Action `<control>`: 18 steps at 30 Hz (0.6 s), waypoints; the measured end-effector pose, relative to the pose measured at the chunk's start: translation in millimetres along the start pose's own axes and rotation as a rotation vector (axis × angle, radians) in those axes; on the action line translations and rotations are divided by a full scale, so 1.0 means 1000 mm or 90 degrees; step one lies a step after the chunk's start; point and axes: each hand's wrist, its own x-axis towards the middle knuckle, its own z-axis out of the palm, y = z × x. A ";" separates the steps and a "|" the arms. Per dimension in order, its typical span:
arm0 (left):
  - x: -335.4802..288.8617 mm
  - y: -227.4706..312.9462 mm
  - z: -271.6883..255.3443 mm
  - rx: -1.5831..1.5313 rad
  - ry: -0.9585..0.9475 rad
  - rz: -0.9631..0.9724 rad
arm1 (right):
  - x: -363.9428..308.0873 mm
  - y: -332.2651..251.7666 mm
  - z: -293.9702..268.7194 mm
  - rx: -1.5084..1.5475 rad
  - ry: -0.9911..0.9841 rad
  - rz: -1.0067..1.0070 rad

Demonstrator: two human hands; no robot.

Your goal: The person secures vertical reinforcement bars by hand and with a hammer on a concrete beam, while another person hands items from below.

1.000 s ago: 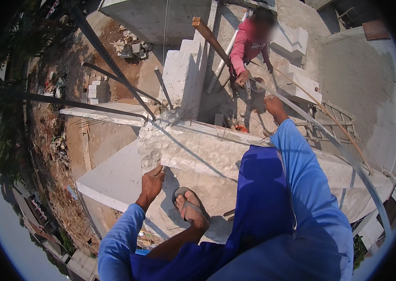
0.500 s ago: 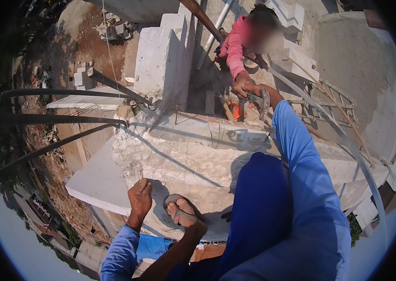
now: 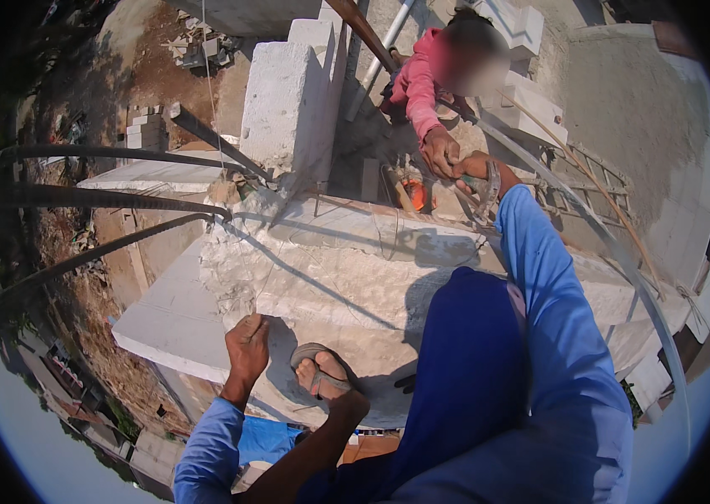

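My left hand (image 3: 247, 346) is closed in a pinch near the left end of a pale concrete ledge (image 3: 330, 290). From its fingertips a thin string or wire (image 3: 261, 296) appears to run up toward the rough concrete. My right hand (image 3: 474, 166) reaches out past the ledge, its fingers curled and meeting a co-worker's hand (image 3: 439, 151). Against my right palm and wrist is a metal hand tool (image 3: 489, 195) with a curved head and a greenish part; its exact kind is unclear. What lies between the two people's fingers is hidden.
My sandalled foot (image 3: 321, 374) stands on the ledge beside my left hand. Dark bars (image 3: 111, 199) stick out at left. A white block column (image 3: 275, 105) rises ahead. The co-worker in a pink top (image 3: 419, 92) is below, near an orange object (image 3: 413, 195) and a ladder (image 3: 590, 189).
My right hand has shifted slightly right, and the co-worker's hand now sits more to the left of it. The view has moved a little. My left hand stays pinched.
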 end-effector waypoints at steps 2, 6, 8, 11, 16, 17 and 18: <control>-0.007 -0.008 0.002 -0.026 0.023 -0.007 | -0.035 -0.020 0.011 -0.025 0.108 0.036; 0.006 0.003 -0.007 0.073 -0.013 0.076 | -0.099 -0.001 -0.036 -0.112 0.134 -0.074; 0.004 0.009 -0.018 0.137 -0.049 0.075 | -0.139 -0.004 -0.035 0.046 0.272 -0.023; 0.002 -0.001 -0.032 0.202 -0.094 0.105 | -0.206 -0.022 -0.052 0.150 0.242 -0.168; 0.006 0.009 -0.045 0.251 -0.068 0.149 | -0.324 -0.092 0.007 0.135 0.275 -0.387; 0.003 0.001 -0.040 0.227 -0.031 0.144 | -0.344 -0.102 0.024 0.121 0.244 -0.423; 0.004 -0.007 -0.033 0.200 0.004 0.145 | -0.358 -0.112 0.040 0.098 0.248 -0.439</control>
